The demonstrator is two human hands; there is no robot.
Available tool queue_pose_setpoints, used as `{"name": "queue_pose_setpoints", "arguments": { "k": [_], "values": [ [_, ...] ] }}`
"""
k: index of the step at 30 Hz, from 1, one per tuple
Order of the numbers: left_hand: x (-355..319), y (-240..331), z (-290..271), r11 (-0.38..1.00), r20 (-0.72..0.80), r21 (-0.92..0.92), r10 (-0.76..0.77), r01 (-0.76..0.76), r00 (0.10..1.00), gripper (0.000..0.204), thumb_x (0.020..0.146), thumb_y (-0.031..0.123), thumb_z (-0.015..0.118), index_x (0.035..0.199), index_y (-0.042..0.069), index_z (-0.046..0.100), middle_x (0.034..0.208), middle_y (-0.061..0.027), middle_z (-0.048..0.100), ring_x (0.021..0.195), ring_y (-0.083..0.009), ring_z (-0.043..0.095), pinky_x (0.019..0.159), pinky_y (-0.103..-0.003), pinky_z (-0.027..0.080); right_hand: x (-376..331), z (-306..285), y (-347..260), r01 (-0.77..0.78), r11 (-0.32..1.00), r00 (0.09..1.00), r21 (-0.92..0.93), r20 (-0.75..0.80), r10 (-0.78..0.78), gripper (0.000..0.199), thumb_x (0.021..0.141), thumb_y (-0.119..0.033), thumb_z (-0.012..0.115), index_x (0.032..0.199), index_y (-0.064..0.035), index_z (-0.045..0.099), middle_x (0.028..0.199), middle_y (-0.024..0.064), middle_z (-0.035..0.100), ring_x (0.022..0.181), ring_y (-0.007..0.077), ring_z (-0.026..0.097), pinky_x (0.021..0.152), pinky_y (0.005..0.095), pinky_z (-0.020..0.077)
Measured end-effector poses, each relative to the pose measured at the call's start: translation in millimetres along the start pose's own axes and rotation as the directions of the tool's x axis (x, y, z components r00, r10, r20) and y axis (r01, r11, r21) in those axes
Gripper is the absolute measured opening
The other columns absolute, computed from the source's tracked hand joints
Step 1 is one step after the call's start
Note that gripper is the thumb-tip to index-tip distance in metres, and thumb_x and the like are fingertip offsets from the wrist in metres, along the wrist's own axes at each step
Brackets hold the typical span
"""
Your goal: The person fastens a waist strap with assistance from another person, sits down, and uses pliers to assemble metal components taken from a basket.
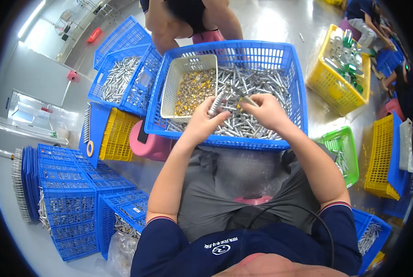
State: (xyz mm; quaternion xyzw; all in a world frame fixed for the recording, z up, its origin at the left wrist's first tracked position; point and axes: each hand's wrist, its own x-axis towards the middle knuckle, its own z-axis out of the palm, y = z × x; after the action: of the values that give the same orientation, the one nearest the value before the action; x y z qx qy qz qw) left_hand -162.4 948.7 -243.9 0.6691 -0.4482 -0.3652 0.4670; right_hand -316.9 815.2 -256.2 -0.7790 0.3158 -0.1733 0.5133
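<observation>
over the blue crate (234, 142), left hand (201, 121) half curled round silver rods (216, 104), pointing away and slightly right; nearby, right hand (268, 111) pinches a pale piece (248, 100), slanting forward-left toward them, loose rods (245, 125) beneath both.

A navy short-sleeved shirt (183, 254) is worn, its sleeves edged with narrow bands of red and white at the left cuff (162, 218) and the right cuff (334, 205), while the forearms, the left hand (204, 120) and the right hand (266, 111) are left bare. The chest is marked with a rounded white emblem (221, 249) and a short line of white lettering set beside it. Loose grey trousers (198, 184), softly creased over the thighs, are worn below, and a thin black cable (318, 216) is looped from the waist across the shirt's right side.
</observation>
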Motion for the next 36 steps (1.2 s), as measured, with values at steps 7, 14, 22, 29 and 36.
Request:
{"name": "queue_pose_setpoints", "arguments": {
  "k": [7, 14, 22, 29, 36],
  "values": [
    [2.3, 2.1, -6.8, 0.954, -0.221, 0.247, 0.226, -0.169, 0.949, 0.02, 0.086, 0.019, 0.056, 0.098, 0.004, 0.056, 0.072, -0.0068, 0.058, 0.06, -0.011, 0.054, 0.053, -0.023, 0.042, -0.8, -23.1, -5.5, -0.34, 0.884, 0.883, 0.321, 0.432, 0.182, 0.036, 0.08, -0.036, 0.059, 0.07, -0.0017, 0.058, 0.053, 0.0019, 0.051, 0.04, 0.0089, 0.047, 0.039, 0.0208, 0.0359],
    [9.3, -0.2, -14.4, 0.526, -0.06, 0.779, 0.604, -0.341, 0.795, 0.027, 0.089, 0.021, 0.05, 0.108, 0.003, 0.053, 0.082, -0.0113, 0.059, 0.075, -0.0251, 0.056, 0.068, -0.033, 0.042, -2.9, -23.5, -3.1, -0.505, 0.752, 0.717, 0.424, 0.691, 0.092, 0.039, 0.085, -0.039, 0.052, 0.073, -0.002, 0.057, 0.056, 0.0046, 0.054, 0.044, 0.0127, 0.052, 0.043, 0.0235, 0.0423],
    [5.7, -15.2, 3.0, 0.76, -0.239, 0.476, 0.597, -0.443, 0.766, 0.021, 0.082, 0.021, 0.059, 0.09, 0.005, 0.05, 0.076, -0.0062, 0.052, 0.067, -0.0195, 0.048, 0.061, -0.03, 0.038, -21.1, -12.1, -8.2, -0.677, 0.534, 0.46, 0.506, 0.858, -0.231, 0.046, 0.088, -0.042, 0.043, 0.078, 0.0012, 0.056, 0.06, 0.0091, 0.055, 0.048, 0.0165, 0.053, 0.045, 0.0295, 0.045],
    [-0.8, -0.7, 39.4, 0.684, -0.098, -0.708, 0.154, -0.178, 0.983, 0.031, 0.092, 0.04, 0.039, 0.085, 0.011, 0.044, 0.057, 0.006, 0.031, 0.046, -0.003, 0.026, 0.039, -0.019, 0.02, -17.1, -2.9, -1.4, -0.717, 0.435, 0.492, 0.544, 0.838, -0.235, 0.05, 0.088, -0.047, 0.041, 0.081, 0.0004, 0.055, 0.06, 0.0074, 0.051, 0.049, 0.0179, 0.051, 0.047, 0.03, 0.0435],
    [11.7, 1.8, -1.8, 0.255, -0.294, -0.934, -0.15, -0.251, 0.944, 0.033, 0.094, 0.041, 0.034, 0.089, 0.01, 0.045, 0.055, 0.0053, 0.025, 0.043, -0.0044, 0.019, 0.036, -0.02, 0.017, -22.6, 7.1, -8.4, -0.658, 0.449, 0.507, 0.604, 0.797, -0.329, 0.043, 0.088, -0.038, 0.046, 0.078, 0.0018, 0.057, 0.06, 0.0108, 0.055, 0.051, 0.0193, 0.054, 0.046, 0.0302, 0.044]
  ]
}}
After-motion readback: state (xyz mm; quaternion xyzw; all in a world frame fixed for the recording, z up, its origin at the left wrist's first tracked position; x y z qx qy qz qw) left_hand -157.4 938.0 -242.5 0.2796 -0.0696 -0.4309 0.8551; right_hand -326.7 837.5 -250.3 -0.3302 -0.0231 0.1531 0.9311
